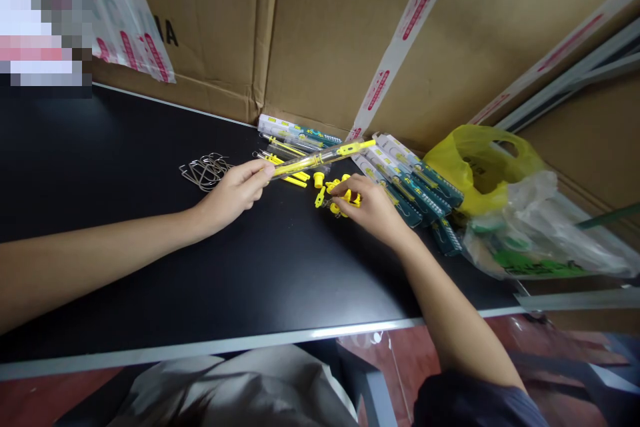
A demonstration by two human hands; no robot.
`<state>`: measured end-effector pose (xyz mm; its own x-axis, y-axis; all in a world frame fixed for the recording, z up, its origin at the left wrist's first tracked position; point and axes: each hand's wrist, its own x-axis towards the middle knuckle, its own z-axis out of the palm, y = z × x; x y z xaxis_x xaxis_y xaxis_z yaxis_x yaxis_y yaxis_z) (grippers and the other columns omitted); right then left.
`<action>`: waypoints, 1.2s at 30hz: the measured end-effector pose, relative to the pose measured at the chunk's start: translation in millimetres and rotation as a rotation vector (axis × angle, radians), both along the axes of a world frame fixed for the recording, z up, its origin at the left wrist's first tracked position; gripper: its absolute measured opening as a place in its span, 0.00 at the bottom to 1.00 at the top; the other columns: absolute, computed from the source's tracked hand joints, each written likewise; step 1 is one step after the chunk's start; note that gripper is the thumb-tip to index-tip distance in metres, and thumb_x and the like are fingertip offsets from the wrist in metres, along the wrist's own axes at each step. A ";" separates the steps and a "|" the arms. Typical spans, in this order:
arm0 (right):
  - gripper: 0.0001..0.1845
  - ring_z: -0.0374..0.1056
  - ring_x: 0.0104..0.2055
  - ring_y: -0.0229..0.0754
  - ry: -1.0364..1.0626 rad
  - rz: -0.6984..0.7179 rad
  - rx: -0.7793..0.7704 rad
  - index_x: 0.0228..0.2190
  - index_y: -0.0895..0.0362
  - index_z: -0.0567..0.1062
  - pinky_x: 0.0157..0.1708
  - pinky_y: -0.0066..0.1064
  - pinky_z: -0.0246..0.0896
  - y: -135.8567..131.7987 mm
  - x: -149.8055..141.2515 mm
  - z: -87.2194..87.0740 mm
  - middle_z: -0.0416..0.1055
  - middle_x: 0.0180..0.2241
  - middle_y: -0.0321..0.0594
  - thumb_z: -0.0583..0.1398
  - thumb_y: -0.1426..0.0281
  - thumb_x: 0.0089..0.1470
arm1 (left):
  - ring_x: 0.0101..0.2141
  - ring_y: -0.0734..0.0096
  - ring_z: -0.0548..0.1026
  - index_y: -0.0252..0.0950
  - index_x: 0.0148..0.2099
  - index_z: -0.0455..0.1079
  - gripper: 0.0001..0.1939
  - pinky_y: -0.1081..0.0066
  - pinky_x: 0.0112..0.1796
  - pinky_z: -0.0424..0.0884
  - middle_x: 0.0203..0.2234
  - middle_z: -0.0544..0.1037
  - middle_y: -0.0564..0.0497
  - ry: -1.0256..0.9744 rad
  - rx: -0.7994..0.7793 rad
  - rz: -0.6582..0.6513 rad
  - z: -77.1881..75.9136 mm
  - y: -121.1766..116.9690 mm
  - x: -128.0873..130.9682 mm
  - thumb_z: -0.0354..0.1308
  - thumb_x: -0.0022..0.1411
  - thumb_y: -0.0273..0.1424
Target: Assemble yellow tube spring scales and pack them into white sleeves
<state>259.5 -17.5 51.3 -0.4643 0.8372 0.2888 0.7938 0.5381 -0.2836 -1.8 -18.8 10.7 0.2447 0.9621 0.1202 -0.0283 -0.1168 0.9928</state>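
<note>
The left hand (239,190) pinches the clear tube (327,156) by one end above the worktop (270,267); a light, steady grip suits. The right hand (373,208), half-curled, reaches the small yellow parts (320,197); I cannot tell whether it grips one. Single pieces out.

Wire hooks (203,173), yellow rods (296,183), small yellow plastic parts (319,180) and slim printed boxes (417,183) lie across a black, pale-edged table (280,280), a yellow bag (450,153) and a translucent bag (533,213) at its right end.

Taped cartons (330,33) and loose parts (319,180) suggest a workshop.
</note>
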 end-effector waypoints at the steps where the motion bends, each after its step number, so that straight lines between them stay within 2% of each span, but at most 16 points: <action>1: 0.05 0.69 0.39 0.43 -0.048 0.009 -0.008 0.34 0.56 0.78 0.40 0.33 0.63 -1.2 -1.4 -1.2 0.74 0.36 0.41 0.61 0.71 0.55 | 0.18 0.82 0.51 0.36 0.32 0.60 0.14 0.80 0.15 0.45 0.23 0.52 0.59 0.000 0.000 0.001 0.4 -0.1 0.1 0.52 0.63 0.41; 7: 0.09 0.69 0.42 0.46 -0.201 -0.041 0.003 0.39 0.57 0.78 0.40 0.34 0.63 -3.9 -10.1 -9.0 0.72 0.38 0.44 0.63 0.70 0.54 | 0.19 0.82 0.51 0.36 0.31 0.59 0.15 0.80 0.16 0.46 0.23 0.53 0.58 0.018 0.007 -0.026 0.8 -0.9 0.7 0.52 0.63 0.41; 14: 0.04 0.68 0.40 0.45 -0.173 -0.049 0.024 0.34 0.56 0.78 0.36 0.33 0.61 0.3 -11.0 -14.8 0.72 0.35 0.42 0.63 0.72 0.54 | 0.18 0.81 0.51 0.35 0.32 0.62 0.15 0.79 0.16 0.46 0.22 0.53 0.58 0.010 0.011 -0.033 0.5 -1.1 0.7 0.52 0.64 0.42; 18: 0.02 0.67 0.34 0.40 0.065 0.017 0.012 0.31 0.56 0.78 0.35 0.31 0.61 1.0 -4.1 -2.9 0.72 0.31 0.39 0.64 0.70 0.53 | 0.18 0.82 0.51 0.36 0.31 0.60 0.15 0.79 0.16 0.46 0.22 0.54 0.58 0.005 0.006 -0.034 -0.2 -1.1 0.7 0.52 0.63 0.42; 22: 0.07 0.65 0.27 0.35 0.500 -0.031 -0.046 0.31 0.56 0.76 0.28 0.28 0.61 1.4 7.5 16.4 0.72 0.28 0.35 0.65 0.65 0.52 | 0.18 0.82 0.51 0.36 0.30 0.59 0.15 0.79 0.16 0.46 0.22 0.54 0.58 0.016 0.015 -0.042 -0.4 -1.8 1.0 0.52 0.63 0.42; 27: 0.13 0.67 0.25 0.33 1.010 -0.067 -0.256 0.30 0.54 0.73 0.21 0.22 0.63 2.0 17.4 29.5 0.71 0.25 0.32 0.68 0.60 0.48 | 0.18 0.81 0.51 0.36 0.31 0.61 0.15 0.78 0.16 0.46 0.22 0.54 0.58 0.020 0.023 -0.049 0.4 -2.8 1.4 0.52 0.63 0.42; 30: 0.16 0.71 0.28 0.33 1.139 -0.068 -0.366 0.30 0.54 0.71 0.24 0.21 0.68 1.0 16.7 31.7 0.73 0.27 0.33 0.69 0.60 0.46 | 0.18 0.81 0.51 0.36 0.32 0.61 0.15 0.78 0.16 0.46 0.22 0.53 0.58 0.026 0.024 -0.053 -0.6 -2.5 1.2 0.52 0.63 0.42; 36: 0.16 0.73 0.29 0.33 1.161 -0.046 -0.422 0.29 0.54 0.70 0.28 0.23 0.73 -1.1 11.4 31.7 0.72 0.26 0.31 0.69 0.60 0.45 | 0.19 0.80 0.52 0.36 0.31 0.61 0.15 0.78 0.16 0.47 0.22 0.54 0.58 0.043 0.038 -0.070 -4.3 -1.3 -0.2 0.51 0.65 0.41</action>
